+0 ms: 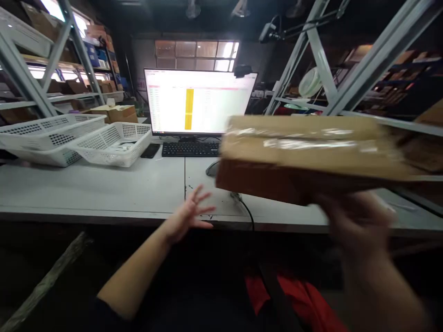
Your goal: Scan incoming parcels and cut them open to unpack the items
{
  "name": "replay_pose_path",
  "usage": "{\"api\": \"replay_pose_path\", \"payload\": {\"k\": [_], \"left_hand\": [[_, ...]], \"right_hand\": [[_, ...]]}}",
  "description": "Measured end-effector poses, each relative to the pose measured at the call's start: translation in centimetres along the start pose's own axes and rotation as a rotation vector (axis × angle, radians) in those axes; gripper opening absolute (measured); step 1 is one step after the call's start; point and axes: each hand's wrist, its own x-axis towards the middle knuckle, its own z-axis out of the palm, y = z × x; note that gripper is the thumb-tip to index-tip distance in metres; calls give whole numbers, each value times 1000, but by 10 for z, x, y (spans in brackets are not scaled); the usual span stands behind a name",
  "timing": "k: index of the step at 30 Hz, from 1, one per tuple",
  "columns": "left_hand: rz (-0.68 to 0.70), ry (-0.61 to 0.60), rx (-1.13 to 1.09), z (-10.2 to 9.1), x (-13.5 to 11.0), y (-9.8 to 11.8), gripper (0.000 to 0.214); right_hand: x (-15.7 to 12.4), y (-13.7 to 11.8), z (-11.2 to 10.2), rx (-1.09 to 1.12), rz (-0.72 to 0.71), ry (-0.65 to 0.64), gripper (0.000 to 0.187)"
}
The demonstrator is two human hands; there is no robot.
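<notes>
A brown cardboard box [308, 147] with shiny clear tape along its top is held up over the right part of the desk. My right hand [356, 216] grips its underside near the right end, blurred by motion, with the fingers partly hidden beneath the box. To the left of the box, my left hand [190, 212] hangs over the desk's front edge with its fingers spread, touching nothing. Just behind the box's left end, a dark computer mouse [211, 169] is partly covered. A black keyboard [190, 149] lies below the monitor [204, 101], which shows a spreadsheet with a yellow column.
White plastic baskets [116, 145] stand on the left of the white desk [104, 189], with a black phone [150, 151] beside them. A black cable [247, 210] hangs over the front edge. Metal shelf frames [325, 69] rise on both sides. Cardboard boxes [117, 113] sit behind the baskets.
</notes>
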Motion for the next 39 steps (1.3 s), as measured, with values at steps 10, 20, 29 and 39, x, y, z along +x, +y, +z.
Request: {"api": "replay_pose_path", "payload": {"k": [10,20,29,39], "left_hand": [[191,794,-111,-136,-53,89,73],[403,1043,118,-171,-51,72,54],[309,1125,99,-179,-54,66,66],[383,1092,104,-179,-59,59,68]], "right_hand": [[63,-92,190,-24,-1343,-142,5],[181,80,240,-588,-140,-518,53],[195,121,302,-611,-68,-664,56],[200,84,264,-322,59,-529,55]]}}
